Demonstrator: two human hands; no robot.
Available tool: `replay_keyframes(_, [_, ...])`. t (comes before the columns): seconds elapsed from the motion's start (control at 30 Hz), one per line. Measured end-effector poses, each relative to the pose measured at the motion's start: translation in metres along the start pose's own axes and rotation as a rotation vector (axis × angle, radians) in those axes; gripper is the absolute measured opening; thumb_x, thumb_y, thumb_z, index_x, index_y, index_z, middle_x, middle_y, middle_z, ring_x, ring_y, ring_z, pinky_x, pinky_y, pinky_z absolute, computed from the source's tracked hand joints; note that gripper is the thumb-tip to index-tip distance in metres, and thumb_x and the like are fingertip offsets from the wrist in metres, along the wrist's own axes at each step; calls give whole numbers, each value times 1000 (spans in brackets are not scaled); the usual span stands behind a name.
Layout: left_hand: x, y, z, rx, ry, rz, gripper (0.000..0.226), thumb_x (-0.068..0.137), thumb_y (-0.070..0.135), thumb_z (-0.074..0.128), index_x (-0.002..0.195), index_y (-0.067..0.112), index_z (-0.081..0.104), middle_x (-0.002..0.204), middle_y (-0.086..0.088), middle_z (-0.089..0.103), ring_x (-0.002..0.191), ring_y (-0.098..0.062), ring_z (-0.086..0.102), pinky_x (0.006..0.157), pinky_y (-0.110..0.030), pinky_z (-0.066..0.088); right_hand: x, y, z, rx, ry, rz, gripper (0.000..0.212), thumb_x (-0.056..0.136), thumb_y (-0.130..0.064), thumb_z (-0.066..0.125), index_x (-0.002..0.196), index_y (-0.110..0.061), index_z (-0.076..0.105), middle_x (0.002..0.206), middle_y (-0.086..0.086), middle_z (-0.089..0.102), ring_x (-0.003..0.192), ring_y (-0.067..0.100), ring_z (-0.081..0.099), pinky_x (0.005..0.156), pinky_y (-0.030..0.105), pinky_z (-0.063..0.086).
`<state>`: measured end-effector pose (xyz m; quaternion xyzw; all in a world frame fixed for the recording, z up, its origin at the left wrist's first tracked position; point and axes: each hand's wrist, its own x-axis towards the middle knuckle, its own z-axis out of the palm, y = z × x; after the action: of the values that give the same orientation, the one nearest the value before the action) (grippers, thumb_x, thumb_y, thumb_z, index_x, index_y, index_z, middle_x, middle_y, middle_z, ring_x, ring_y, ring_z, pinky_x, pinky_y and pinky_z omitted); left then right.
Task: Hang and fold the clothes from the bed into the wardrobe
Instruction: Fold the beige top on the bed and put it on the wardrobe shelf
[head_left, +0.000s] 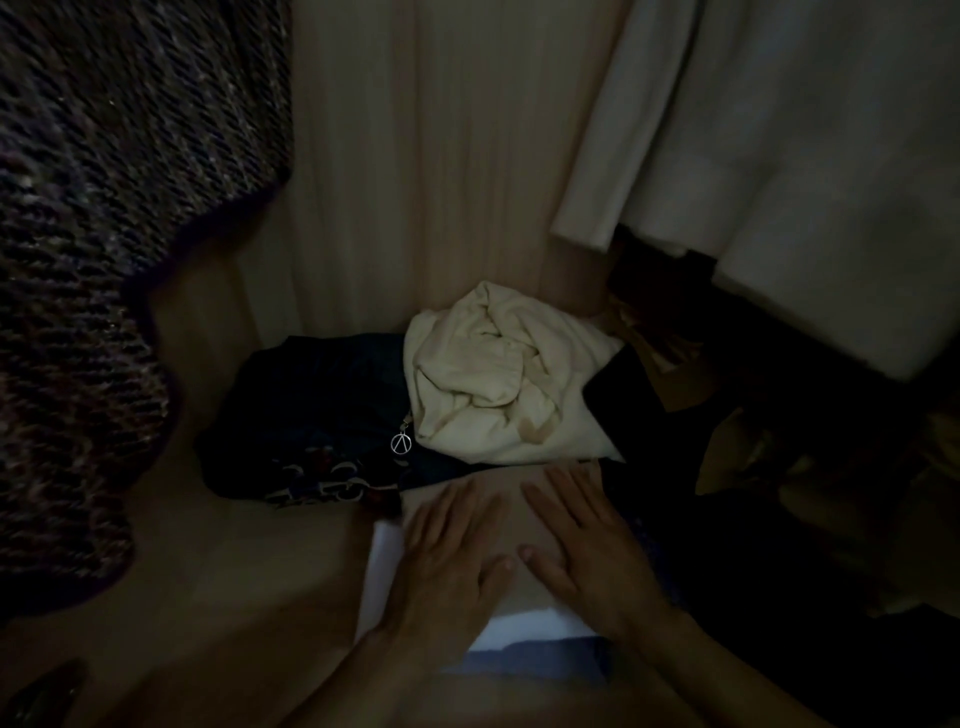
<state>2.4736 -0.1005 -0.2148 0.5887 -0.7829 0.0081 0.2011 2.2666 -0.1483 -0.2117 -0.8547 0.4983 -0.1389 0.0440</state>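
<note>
Wardrobe shelf (249, 561): cream garment (498, 379) atop dark garment (322, 410); left hand (447, 566) and right hand (587, 556) flat, straight-fingered, on pale folded cloth (382, 577).

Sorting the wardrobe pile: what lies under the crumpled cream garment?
A dark blue garment with a round zip pull sticks out beneath the cream garment at the picture's left. How far it runs underneath is covered.

— Wood anywhere?
— On the back panel (441, 156) and the shelf (249, 561): pale, matt, with a fine straight grain.
— And cloth?
— Coarse, nubbly dark weave on the hanging garment (104, 208) over the shelf's left edge. Soft, creased cream bundle (493, 374) toward the back edge. Smooth white folded cloth (384, 561) at the front edge.
— Metal?
— A shiny silver zip pull (401, 442) on dark, faintly sheeny fabric (311, 405).
</note>
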Motion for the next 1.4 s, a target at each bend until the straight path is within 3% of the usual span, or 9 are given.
replay_keyframes(0.13, [2, -9, 3, -15, -44, -6, 56, 104, 53, 23, 149, 40, -8, 160, 12, -14, 152, -8, -7, 118, -24, -16, 2, -2, -2, -14, 2, 21, 74, 92, -71, 22, 154, -32, 19, 163, 4, 8, 152, 24, 2, 123, 37, -1])
replay_keyframes(0.23, [2, -5, -7, 45, -9, 9, 58, 102, 55, 33, 153, 33, 15, 164, 3, 12, 151, -10, 17, 117, -22, -11, -1, -4, -10, -61, -21, 21, 70, 96, -66, 30, 155, -33, 15, 164, 3, 5, 152, 23, -1, 121, 34, -6])
replay_keyframes(0.37, [-15, -11, -8, -7, -92, -13, 62, 101, 50, 23, 156, 21, 26, 163, 0, 21, 152, -17, 14, 123, -33, 4, -12, -15, -25, -85, 17, 5, 63, 100, -55, 36, 155, -25, 24, 163, 4, 15, 151, 22, 8, 121, 32, 1])
replay_keyframes(0.53, [-37, -4, -24, -73, 54, 50, 49, 90, 33, 43, 116, 2, 71, 121, -15, 68, 114, -33, 65, 105, -38, 29, -51, -28, -43, -86, 41, 55, 60, 98, -38, 46, 152, -16, 30, 160, 6, 25, 147, 24, 22, 121, 36, 15])
replay_keyframes(0.63, [-45, 0, -24, -103, 65, 47, 54, 93, 39, 41, 124, 3, 66, 129, -15, 64, 121, -34, 60, 106, -40, 33, -76, -38, -48, -24, 113, 93, 57, 98, -39, 50, 148, -16, 39, 155, 7, 35, 145, 26, 28, 117, 37, 26])
replay_keyframes(0.8, [-73, 16, -39, -223, 92, 40, 54, 97, 49, 42, 142, 21, 53, 149, 0, 48, 139, -23, 41, 113, -38, 31, -104, -53, -58, -49, 91, 76, 63, 97, -49, 48, 153, -26, 27, 161, 3, 23, 148, 26, 20, 119, 35, 22])
replay_keyframes(1.1, [-128, 58, -86, -97, 223, -1, 49, 96, 48, 44, 135, 23, 61, 142, -6, 55, 133, -21, 36, 107, -56, 41, -152, -71, -80, -86, 111, -26, 67, 92, -65, 28, 153, -38, 21, 163, -3, 15, 150, 23, 9, 117, 53, 17])
replay_keyframes(1.27, [-166, 106, -90, -38, 45, -117, 52, 102, 51, 35, 152, 37, 33, 165, 2, 11, 150, -21, 12, 116, -44, 28, -210, -71, -86, -124, 52, -19, 66, 94, -61, 38, 152, -39, 15, 163, -7, 9, 151, 26, 5, 118, 54, 11])
replay_keyframes(1.4, [-208, 164, -86, -21, -51, -160, 54, 102, 54, 30, 154, 40, 26, 166, 7, 2, 152, -20, 5, 119, -50, 21, -273, -66, -86, -100, 35, -39, 69, 95, -59, 41, 154, -36, 15, 164, -5, 10, 150, 26, 7, 120, 55, 11])
